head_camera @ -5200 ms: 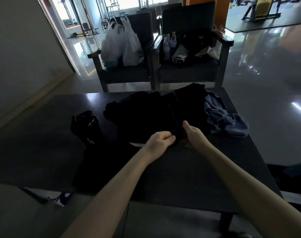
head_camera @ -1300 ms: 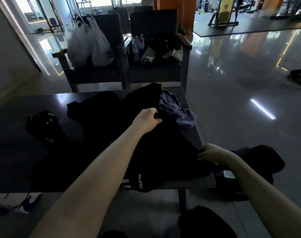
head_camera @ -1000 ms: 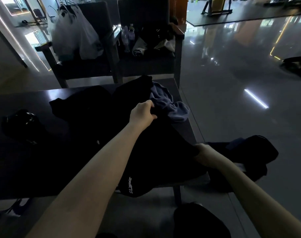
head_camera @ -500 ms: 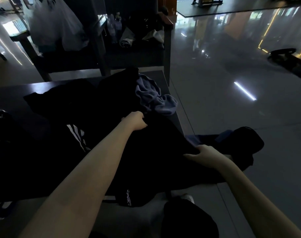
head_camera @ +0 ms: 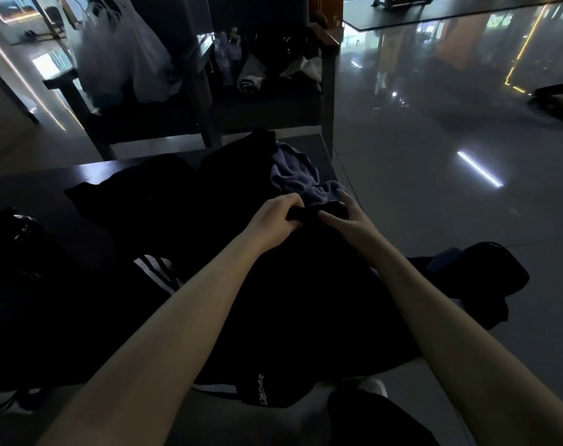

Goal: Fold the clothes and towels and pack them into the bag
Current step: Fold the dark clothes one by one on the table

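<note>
as the left hand grips the black garment, the right hand pinches it

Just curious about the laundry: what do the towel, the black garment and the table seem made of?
Towel: soft, matte blue, likely terry or microfibre; it bunches in plump folds.
Garment: thin matte black knit, probably synthetic; it drapes limply, with white stripes and printed lettering.
Table: hard, dark, glossy, perhaps lacquered wood or laminate; it reflects light.
</note>
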Demonstrator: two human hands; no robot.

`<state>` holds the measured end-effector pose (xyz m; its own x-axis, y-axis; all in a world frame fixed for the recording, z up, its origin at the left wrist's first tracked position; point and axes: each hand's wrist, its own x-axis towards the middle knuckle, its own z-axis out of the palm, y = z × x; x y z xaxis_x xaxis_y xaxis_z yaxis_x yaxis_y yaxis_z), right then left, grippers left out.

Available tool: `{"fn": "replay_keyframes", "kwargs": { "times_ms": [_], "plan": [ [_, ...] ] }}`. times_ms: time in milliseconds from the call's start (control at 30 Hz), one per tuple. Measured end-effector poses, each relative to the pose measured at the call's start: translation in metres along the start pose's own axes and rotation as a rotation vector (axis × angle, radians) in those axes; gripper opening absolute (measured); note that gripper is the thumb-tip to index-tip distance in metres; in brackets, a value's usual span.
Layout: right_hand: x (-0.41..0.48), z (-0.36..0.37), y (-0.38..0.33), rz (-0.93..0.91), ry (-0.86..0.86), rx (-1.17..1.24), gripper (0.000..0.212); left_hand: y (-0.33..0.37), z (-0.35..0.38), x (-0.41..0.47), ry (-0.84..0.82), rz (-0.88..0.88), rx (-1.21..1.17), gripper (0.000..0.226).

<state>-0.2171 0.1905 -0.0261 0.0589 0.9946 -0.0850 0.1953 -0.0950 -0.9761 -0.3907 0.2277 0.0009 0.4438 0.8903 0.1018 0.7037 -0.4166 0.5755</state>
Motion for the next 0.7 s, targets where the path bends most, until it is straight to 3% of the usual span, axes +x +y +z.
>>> {"fn": "replay_keyframes", "kwargs": {
  "times_ms": [100, 167, 300, 400, 533, 700],
  "plan": [
    [0.010, 0.002, -0.005, -0.059, 0.054, -0.071, 0.024, -0.004, -0.008, -0.005, -0.053, -0.043, -0.004, 0.023],
    [0.013, -0.001, -0.005, -0.088, 0.129, -0.044, 0.012, -0.010, -0.018, -0.011, -0.174, -0.133, -0.010, 0.042],
    [0.013, -0.012, -0.005, -0.140, 0.303, -0.017, 0.010, -0.032, -0.039, -0.027, -0.430, -0.304, 0.135, 0.052],
    [0.015, -0.016, -0.006, -0.160, 0.385, 0.000, 0.012, -0.050, -0.051, -0.040, -0.525, -0.363, 0.202, 0.052],
    [0.017, -0.024, -0.009, -0.145, 0.394, -0.018, 0.015, -0.073, -0.058, -0.052, -0.556, -0.372, 0.229, 0.063],
    [0.017, -0.029, -0.011, -0.148, 0.417, -0.064, 0.015, -0.093, -0.066, -0.069, -0.447, -0.288, 0.641, 0.074]
  ]
}}
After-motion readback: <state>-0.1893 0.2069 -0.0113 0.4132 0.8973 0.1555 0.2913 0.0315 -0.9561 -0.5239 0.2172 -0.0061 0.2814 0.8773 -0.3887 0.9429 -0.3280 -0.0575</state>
